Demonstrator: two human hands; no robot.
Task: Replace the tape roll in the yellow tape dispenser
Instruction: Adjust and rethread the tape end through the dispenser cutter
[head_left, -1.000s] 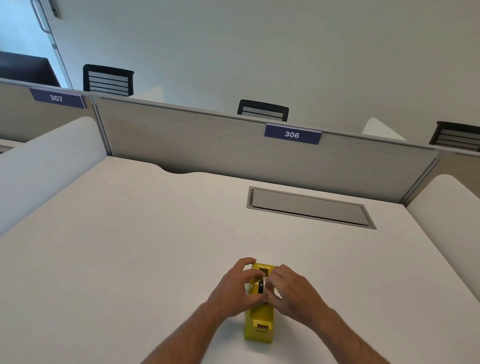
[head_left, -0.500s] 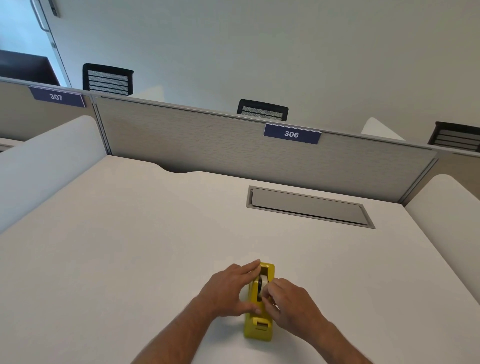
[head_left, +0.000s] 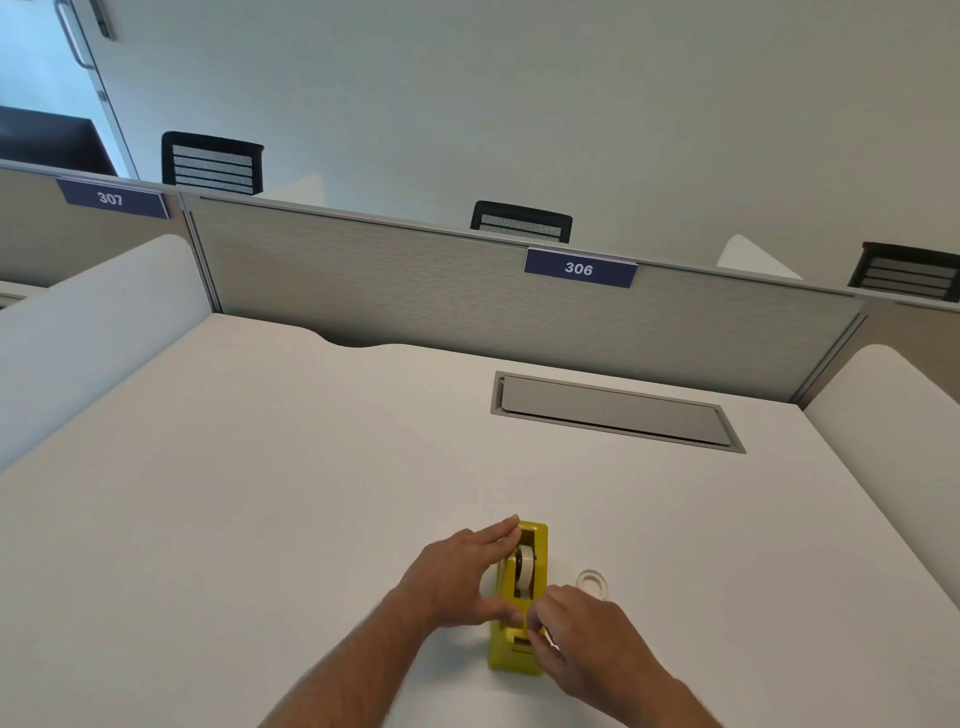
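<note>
The yellow tape dispenser (head_left: 519, 654) stands on the white desk (head_left: 260, 493), its cutter end toward me. A white tape roll (head_left: 524, 566) sits upright in its slot. My left hand (head_left: 457, 577) lies flat against the dispenser's left side, fingers extended along it. My right hand (head_left: 576, 639) is at the cutter end, fingers pinched together over the front of the dispenser; what they pinch is too small to tell. A small, nearly empty clear tape ring (head_left: 594, 582) lies flat on the desk just right of the dispenser.
A grey cable hatch (head_left: 613, 413) is set into the desk behind the dispenser. A grey partition (head_left: 415, 296) labelled 306 closes the far edge. White side screens (head_left: 78, 322) flank the desk. Chair backs show beyond the partition.
My right hand has slid from the roll back to the cutter end, uncovering the roll and the ring on the desk. My left hand has flattened along the dispenser's side.
</note>
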